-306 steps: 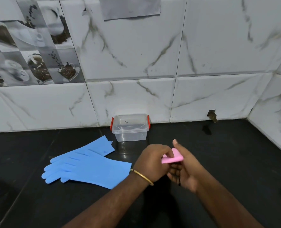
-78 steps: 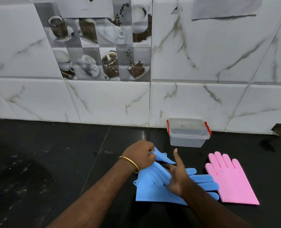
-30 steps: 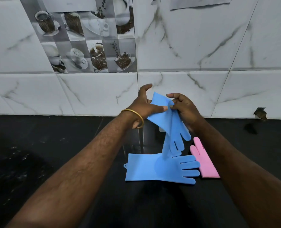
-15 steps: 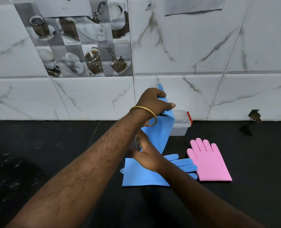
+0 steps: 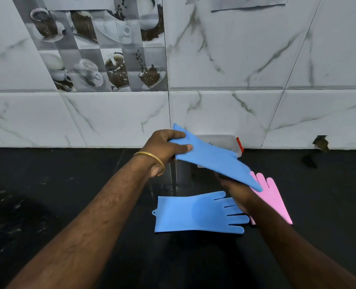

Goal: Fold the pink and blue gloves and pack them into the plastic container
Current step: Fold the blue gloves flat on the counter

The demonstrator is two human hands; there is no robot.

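My left hand (image 5: pixel 166 148) grips the cuff end of a blue glove (image 5: pixel 212 158) held in the air, slanting down to the right. My right hand (image 5: pixel 234 189) holds its finger end from beneath, its fingers mostly hidden by the glove. A second blue glove (image 5: pixel 193 213) lies flat on the black counter, fingers pointing right. A pink glove (image 5: pixel 274 198) lies flat to its right, partly under my right wrist. The clear plastic container (image 5: pixel 225 140) with a red clip stands at the wall, half hidden behind the raised glove.
The black counter (image 5: pixel 58 184) stretches wide to the left and right of the gloves. A white marble-tiled wall (image 5: pixel 256 113) closes the back. A small hole (image 5: pixel 320 142) is in the wall at the right.
The raised blue glove has swung from hanging upright to slanting sideways. My right hand has moved right along it to its finger end. My left hand has dropped lower.
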